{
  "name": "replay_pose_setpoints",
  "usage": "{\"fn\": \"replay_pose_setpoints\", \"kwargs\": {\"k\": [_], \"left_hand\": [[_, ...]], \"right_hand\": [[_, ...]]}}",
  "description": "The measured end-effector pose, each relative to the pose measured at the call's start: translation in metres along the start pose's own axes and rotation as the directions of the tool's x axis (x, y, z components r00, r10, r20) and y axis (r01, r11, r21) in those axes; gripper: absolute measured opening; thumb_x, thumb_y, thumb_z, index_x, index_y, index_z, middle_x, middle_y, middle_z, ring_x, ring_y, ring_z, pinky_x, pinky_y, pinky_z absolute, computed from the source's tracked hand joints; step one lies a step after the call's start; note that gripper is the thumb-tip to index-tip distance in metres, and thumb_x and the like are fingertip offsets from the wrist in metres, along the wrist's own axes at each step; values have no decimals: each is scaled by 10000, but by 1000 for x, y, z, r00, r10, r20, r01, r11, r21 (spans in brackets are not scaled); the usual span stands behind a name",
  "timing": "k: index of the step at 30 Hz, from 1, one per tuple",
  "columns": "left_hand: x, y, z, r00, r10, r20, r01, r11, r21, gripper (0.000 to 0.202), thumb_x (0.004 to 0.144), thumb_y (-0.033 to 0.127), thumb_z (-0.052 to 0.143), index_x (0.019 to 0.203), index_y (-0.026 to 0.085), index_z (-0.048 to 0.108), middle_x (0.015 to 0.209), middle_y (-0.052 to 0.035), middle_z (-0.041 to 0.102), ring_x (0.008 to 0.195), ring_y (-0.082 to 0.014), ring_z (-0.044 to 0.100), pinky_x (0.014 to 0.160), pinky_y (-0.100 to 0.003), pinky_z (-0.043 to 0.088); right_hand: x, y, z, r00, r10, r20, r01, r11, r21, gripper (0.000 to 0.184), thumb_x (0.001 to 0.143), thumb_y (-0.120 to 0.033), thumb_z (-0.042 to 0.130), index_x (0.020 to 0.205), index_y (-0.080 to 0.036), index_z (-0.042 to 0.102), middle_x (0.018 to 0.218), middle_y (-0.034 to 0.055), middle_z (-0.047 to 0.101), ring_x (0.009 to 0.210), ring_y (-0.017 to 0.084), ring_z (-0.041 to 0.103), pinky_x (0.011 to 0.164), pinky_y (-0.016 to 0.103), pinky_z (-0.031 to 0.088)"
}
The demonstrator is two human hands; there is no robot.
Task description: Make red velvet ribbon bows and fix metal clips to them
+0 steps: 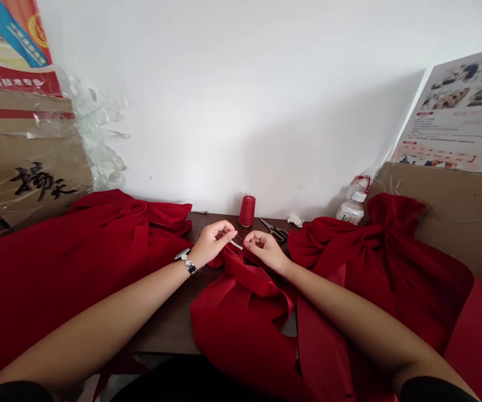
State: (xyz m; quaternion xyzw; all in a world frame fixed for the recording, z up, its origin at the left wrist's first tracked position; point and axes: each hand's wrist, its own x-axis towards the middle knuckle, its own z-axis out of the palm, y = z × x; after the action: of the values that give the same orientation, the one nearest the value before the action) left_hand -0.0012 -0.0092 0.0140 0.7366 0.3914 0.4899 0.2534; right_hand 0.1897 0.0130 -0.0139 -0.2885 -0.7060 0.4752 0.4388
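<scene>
My left hand and my right hand meet above a gathered red cloth bow lying on the dark wooden table. A thin metal needle sticks out from my left fingertips toward my right hand. My right fingers are pinched close to its far end, but what they hold is too small to tell. Red thread seems to run down into the gathered cloth. A silver wristwatch circles my left wrist.
Large red cloth bows lie to the left and right. At the back of the table stand a red thread spool, scissors and a white plastic bottle. Cardboard sheets lean against the white wall.
</scene>
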Motion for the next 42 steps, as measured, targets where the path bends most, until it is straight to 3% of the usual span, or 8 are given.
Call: {"fn": "replay_pose_setpoints", "kwargs": {"k": [4, 9, 14, 17, 19, 25, 30, 42], "left_hand": [[4, 3, -9, 986, -127, -108, 86, 943, -323, 247, 846, 419, 550, 789, 184, 504, 697, 21, 498, 534, -80, 395, 471, -199, 318], [-7, 25, 1, 977, -54, 205, 164, 805, -569, 229, 870, 371, 530, 750, 177, 510, 750, -2, 543, 558, -86, 437, 533, -234, 364], [-24, 47, 12, 799, 121, 589, 182, 884, -430, 282, 897, 409, 522, 756, 166, 535, 769, -39, 620, 659, -122, 518, 653, -259, 409], [-26, 48, 13, 734, 139, 665, 203, 889, -411, 324, 890, 458, 521, 737, 173, 517, 749, -36, 621, 648, -127, 514, 637, -256, 411], [-26, 45, 14, 734, 138, 665, 203, 889, -410, 329, 888, 467, 523, 736, 175, 509, 747, -34, 615, 646, -125, 507, 630, -252, 410], [-34, 37, 23, 758, 132, 639, 149, 918, -367, 320, 900, 463, 502, 760, 175, 502, 722, -31, 605, 663, -129, 528, 618, -242, 407], [-40, 32, 33, 778, 165, 606, 4, 963, -268, 290, 922, 415, 474, 768, 170, 494, 684, -16, 614, 633, -120, 521, 621, -239, 380], [-39, 27, 36, 791, 103, 604, 82, 959, -271, 283, 935, 418, 433, 784, 179, 448, 687, -13, 594, 610, -112, 504, 591, -225, 388]], "right_hand": [[9, -4, -14, 989, -115, -93, 89, 966, -241, 215, 769, -378, 611, 775, -165, 594, 656, 2, 568, 552, 105, 468, 540, 229, 361], [25, -13, -39, 969, -221, -110, 140, 857, -495, 170, 788, -321, 561, 816, -169, 632, 699, 22, 611, 589, 132, 519, 588, 250, 411], [49, -17, -52, 962, -239, -134, 117, 799, -590, 181, 806, -327, 527, 807, -169, 614, 708, 21, 605, 568, 127, 504, 572, 246, 401], [72, -25, -55, 950, -272, -153, 109, 749, -653, 158, 815, -299, 514, 836, -172, 607, 825, 38, 613, 627, 123, 516, 611, 244, 393], [86, -33, -58, 950, -274, -149, 98, 716, -691, 135, 808, -290, 539, 841, -176, 603, 869, 42, 610, 657, 120, 515, 634, 242, 380], [104, -43, -75, 996, -57, -65, -12, 652, -758, 379, 717, -441, 672, 502, -166, 524, 474, -13, 460, 492, 103, 368, 533, 254, 269], [99, -32, -80, 999, 48, 21, -18, 686, -728, 367, 764, -454, 566, 557, -150, 568, 455, -40, 430, 472, 89, 357, 519, 235, 277], [106, -25, -66, 942, -226, -247, 40, 808, -587, 272, 813, -383, 445, 670, -170, 537, 601, 3, 529, 580, 124, 446, 587, 240, 367]]}}
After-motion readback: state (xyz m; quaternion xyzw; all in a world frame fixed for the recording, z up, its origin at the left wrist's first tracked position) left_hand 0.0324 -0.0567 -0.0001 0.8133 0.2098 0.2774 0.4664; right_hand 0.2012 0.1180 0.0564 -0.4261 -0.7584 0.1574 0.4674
